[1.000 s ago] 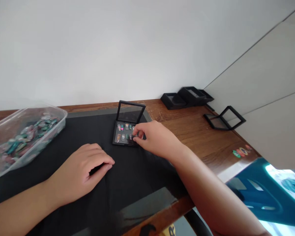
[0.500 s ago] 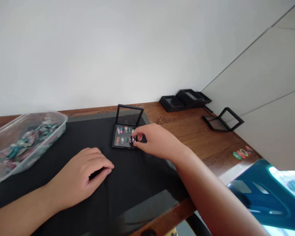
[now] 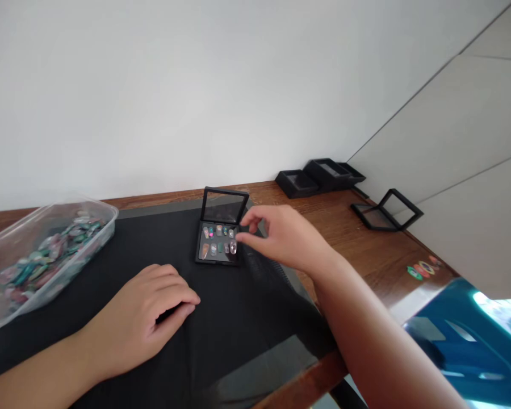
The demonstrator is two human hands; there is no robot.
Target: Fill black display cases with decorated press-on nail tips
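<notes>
A small black case (image 3: 217,262) stands on the black mat with its clear-windowed lid raised. Two rows of decorated press-on nails (image 3: 213,249) lie in its base, in pink, green, amber and silvery tones. My right hand (image 3: 281,233) hovers at the case's right edge, thumb and fingers apart with nothing between them. Nearer to me and to the left, my left hand (image 3: 147,315) rests on the mat; its thumb and forefinger tips come together, and no object shows in them.
A clear plastic tub (image 3: 68,258) full of loose press-on nails sits at the left. Black cases (image 3: 323,175) are stacked by the wall. Another open case (image 3: 385,213) lies at the right, behind small coloured rings (image 3: 423,267). A blue plastic chair (image 3: 468,341) stands beyond the table edge.
My right hand has let go of a silvery nail at the lower right of the case and drawn back slightly to the right, its fingers parting. My left hand stays in place.
</notes>
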